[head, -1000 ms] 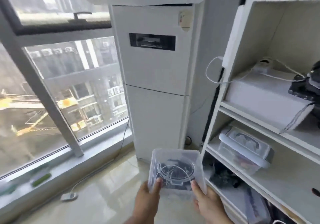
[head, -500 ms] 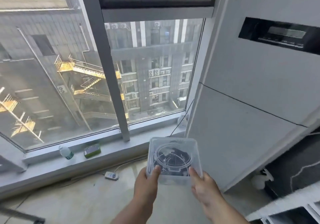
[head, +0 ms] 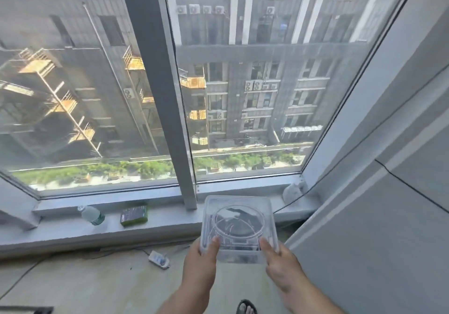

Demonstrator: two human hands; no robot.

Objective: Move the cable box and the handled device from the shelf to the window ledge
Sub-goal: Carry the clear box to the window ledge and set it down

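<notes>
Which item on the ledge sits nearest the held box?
The green packet; the water bottle lies farther left of the clear cable box.

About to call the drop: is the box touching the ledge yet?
Cannot tell. In the head view both hands hold the box, which overlaps the ledge; no contact or gap shows plainly.

We cannot make out the dark coiled contents through the cable box (head: pixel 238 226) lid; our foot (head: pixel 246 307) is cut off below.
</notes>
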